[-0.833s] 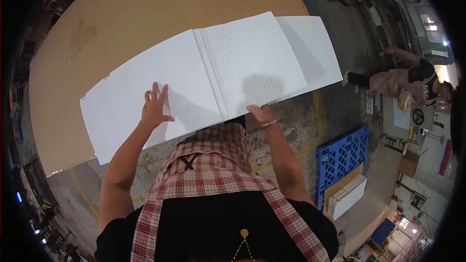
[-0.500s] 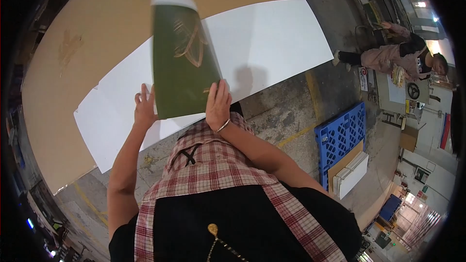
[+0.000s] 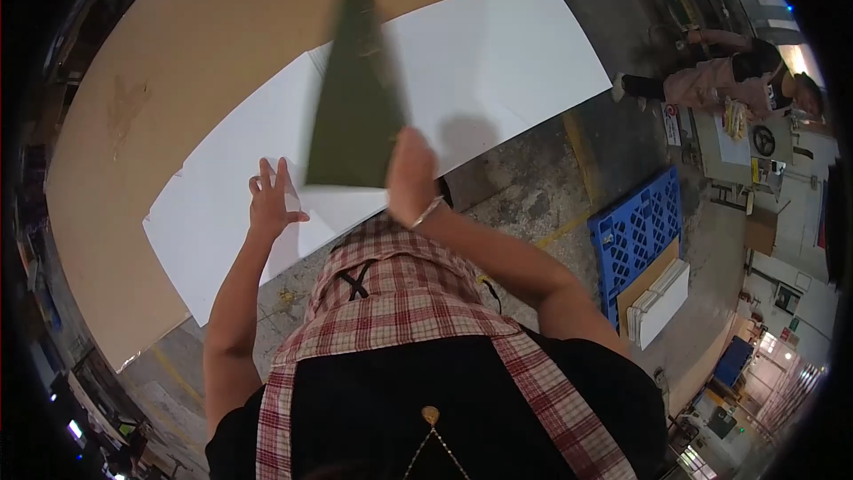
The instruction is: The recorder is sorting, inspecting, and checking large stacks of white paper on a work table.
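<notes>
A green folded sheet or cover (image 3: 353, 107), smeared by motion, stands tilted up over a long white board (image 3: 498, 44). My right hand (image 3: 413, 173) grips its lower right edge, with the fingers partly hidden and blurred. My left hand (image 3: 274, 200) rests on the white board to the left of the green sheet. Its fingers and thumb are spread, and nothing is in it. The board lies along the near edge of a wide brown table surface (image 3: 213, 27).
On the floor at right stands a blue plastic pallet (image 3: 640, 227), with a stack of white boards (image 3: 657, 307) beside it. A person in a pinkish apron (image 3: 711, 84) is farther off at the right, near a machine with a black handwheel (image 3: 764, 140).
The green sheet has swung to the right, turning narrower to my view. My right hand has turned with it. My left hand has come away from its lower left corner.
</notes>
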### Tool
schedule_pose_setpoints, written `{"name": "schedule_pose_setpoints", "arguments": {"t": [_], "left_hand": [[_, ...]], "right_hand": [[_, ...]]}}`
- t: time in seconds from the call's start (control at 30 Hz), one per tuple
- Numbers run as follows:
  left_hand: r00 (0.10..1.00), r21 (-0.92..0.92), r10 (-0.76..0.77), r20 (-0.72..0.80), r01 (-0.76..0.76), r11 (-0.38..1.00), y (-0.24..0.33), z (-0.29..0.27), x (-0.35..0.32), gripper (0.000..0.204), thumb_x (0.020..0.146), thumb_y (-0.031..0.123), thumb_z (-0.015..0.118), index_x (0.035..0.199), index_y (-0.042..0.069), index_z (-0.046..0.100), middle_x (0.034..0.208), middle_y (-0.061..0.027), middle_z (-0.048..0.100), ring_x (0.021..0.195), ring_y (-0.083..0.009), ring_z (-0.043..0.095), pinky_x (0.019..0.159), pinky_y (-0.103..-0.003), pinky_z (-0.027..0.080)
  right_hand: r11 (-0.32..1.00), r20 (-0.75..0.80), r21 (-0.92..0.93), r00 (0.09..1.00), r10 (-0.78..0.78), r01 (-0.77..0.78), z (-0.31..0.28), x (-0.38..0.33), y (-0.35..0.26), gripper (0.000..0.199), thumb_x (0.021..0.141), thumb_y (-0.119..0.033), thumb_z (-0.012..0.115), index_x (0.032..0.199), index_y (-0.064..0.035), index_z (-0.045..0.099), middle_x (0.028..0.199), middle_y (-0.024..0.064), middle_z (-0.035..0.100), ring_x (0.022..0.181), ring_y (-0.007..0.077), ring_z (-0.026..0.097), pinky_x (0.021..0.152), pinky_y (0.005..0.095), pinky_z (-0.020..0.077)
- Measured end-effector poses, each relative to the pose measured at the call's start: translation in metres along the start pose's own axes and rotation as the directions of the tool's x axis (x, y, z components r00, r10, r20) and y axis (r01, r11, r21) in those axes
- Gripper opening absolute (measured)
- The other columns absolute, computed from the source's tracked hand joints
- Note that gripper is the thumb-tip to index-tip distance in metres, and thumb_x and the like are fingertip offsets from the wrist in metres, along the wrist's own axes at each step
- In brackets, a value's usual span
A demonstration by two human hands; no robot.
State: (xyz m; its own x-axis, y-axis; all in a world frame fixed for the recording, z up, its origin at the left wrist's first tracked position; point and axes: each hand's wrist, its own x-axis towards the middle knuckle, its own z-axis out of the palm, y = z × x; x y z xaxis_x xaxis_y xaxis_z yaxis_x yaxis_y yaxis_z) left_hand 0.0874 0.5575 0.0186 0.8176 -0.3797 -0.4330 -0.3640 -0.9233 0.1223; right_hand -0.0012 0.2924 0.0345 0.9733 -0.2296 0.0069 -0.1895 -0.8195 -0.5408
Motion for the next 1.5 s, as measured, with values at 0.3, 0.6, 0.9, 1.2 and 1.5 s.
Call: {"name": "schedule_pose_setpoints", "arguments": {"t": [0.3,0.6,0.9,1.2,1.5], "left_hand": [[1.000,0.041,0.017,-0.021,-0.017,0.999,-0.013,0.006,-0.005,0.132,0.043,0.029,0.090,0.147,0.019,0.010,0.150,-0.0204,0.008,0.121,-0.0477,0.030,0.093,-0.047,0.046],[0.999,0.005,-0.001,0.037,0.000,1.000,-0.014,-0.014,-0.012,0.132,0.043,0.025,0.090,0.147,0.021,0.009,0.152,-0.0177,0.005,0.126,-0.0449,0.026,0.093,-0.050,0.046],[0.983,0.174,0.185,0.001,-0.182,0.968,-0.016,-0.066,0.052,0.081,0.076,0.036,0.072,0.139,0.005,0.033,0.139,-0.0236,0.036,0.124,-0.0408,0.038,0.101,-0.047,0.036],[0.886,-0.056,0.315,-0.340,-0.354,0.934,0.146,-0.115,0.276,0.064,0.087,0.041,0.058,0.133,0.000,0.038,0.130,-0.0273,0.043,0.120,-0.0420,0.043,0.098,-0.047,0.038],[0.910,0.068,0.238,-0.340,-0.229,0.971,0.119,-0.117,0.264,0.061,0.085,0.047,0.057,0.126,0.003,0.048,0.111,-0.0222,0.052,0.104,-0.0384,0.051,0.088,-0.047,0.043]], "right_hand": [[0.595,0.265,0.589,0.827,0.496,-0.546,-0.005,-0.003,0.075,0.038,0.076,-0.001,0.052,0.112,0.0087,0.056,0.107,0.0236,0.061,0.095,0.0298,0.062,0.080,0.0381,0.0500],[0.427,0.056,0.623,0.581,0.812,-0.656,0.029,-0.003,0.136,0.045,0.087,-0.037,0.060,0.096,0.0078,0.056,0.087,0.0137,0.063,0.072,0.0205,0.063,0.064,0.0370,0.0572],[0.136,0.341,0.734,0.534,0.773,-0.665,-0.020,-0.015,0.129,0.038,0.093,-0.033,0.050,0.086,0.0045,0.054,0.073,0.0148,0.062,0.059,0.0192,0.065,0.046,0.0291,0.0521],[0.171,-0.067,0.950,0.364,0.929,-0.262,-0.004,0.003,0.162,0.041,0.095,-0.030,0.046,0.106,0.0089,0.048,0.115,0.0232,0.055,0.101,0.0220,0.057,0.081,0.0313,0.0446],[0.158,-0.104,0.964,0.241,0.965,-0.214,0.011,0.038,0.058,0.062,0.099,-0.037,0.035,0.134,0.0132,0.025,0.126,0.0297,0.042,0.114,0.0349,0.047,0.097,0.0404,0.0370]]}}
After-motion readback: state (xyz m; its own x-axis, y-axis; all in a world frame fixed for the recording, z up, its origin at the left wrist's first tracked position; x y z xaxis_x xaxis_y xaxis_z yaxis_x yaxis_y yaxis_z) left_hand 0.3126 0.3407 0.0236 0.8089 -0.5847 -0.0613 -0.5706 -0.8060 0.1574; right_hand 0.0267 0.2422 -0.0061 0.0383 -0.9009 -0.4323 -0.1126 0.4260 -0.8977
